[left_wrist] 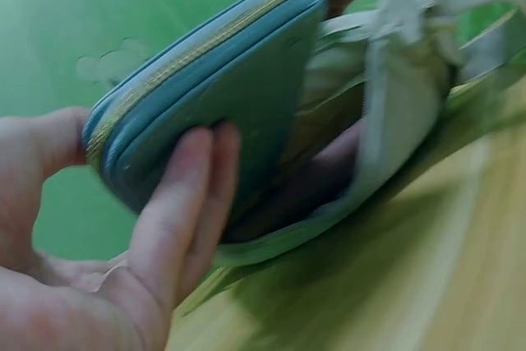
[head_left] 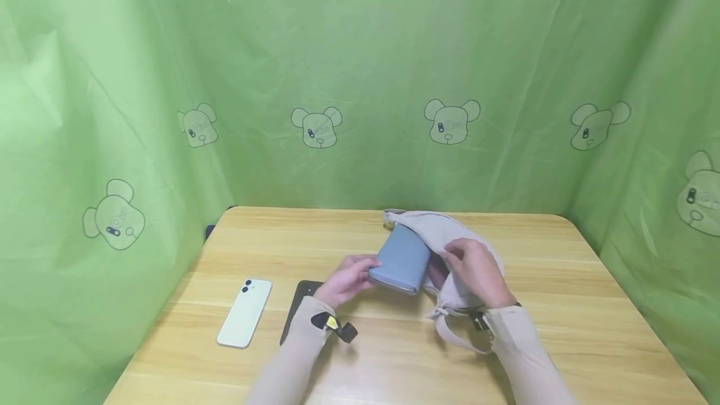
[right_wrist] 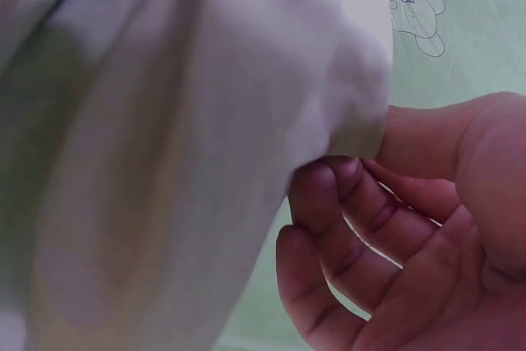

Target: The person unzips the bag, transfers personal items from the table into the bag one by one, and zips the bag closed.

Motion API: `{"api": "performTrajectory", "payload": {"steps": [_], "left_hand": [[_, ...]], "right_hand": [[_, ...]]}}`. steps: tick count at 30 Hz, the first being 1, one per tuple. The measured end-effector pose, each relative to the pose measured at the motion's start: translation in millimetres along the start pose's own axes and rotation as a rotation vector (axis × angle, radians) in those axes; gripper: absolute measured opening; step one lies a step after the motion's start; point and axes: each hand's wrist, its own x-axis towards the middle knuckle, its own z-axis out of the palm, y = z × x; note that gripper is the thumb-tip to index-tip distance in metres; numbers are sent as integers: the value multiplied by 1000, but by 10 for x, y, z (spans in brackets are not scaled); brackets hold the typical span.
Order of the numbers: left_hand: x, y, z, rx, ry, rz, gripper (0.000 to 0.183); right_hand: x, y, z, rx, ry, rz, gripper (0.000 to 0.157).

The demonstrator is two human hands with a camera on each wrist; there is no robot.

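A blue zip wallet (head_left: 400, 259) with a gold zipper is gripped at its near end by my left hand (head_left: 350, 277), thumb on one face and fingers on the other. The wallet's far end lies at the mouth of a pale fabric bag (head_left: 450, 230), partly under its upper edge. In the left wrist view the bag's opening (left_wrist: 329, 162) gapes beside the wallet (left_wrist: 222, 80). My right hand (head_left: 477, 270) pinches the bag's edge between thumb and fingers, as the right wrist view shows with the cloth (right_wrist: 230, 121) hanging from the fingertips.
A white phone (head_left: 245, 314) lies at the left of the wooden table (head_left: 562, 305). Next to it is a dark flat object (head_left: 300, 300), partly hidden by my left forearm. The bag's strap (head_left: 455, 336) trails toward the near edge. Green curtains (head_left: 371, 49) enclose the table.
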Motion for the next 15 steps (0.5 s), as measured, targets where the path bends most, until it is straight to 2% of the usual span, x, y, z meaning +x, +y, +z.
{"api": "performTrajectory", "payload": {"steps": [3, 9, 15], "left_hand": [[29, -76, 116, -15, 57, 23, 39], [44, -160, 328, 35, 218, 65, 58], [50, -132, 497, 81, 339, 100, 55]], "right_hand": [[-7, -4, 3, -3, -2, -3, 17], [-2, -30, 18, 3, -8, -23, 16], [11, -24, 43, -2, -28, -24, 16]]}}
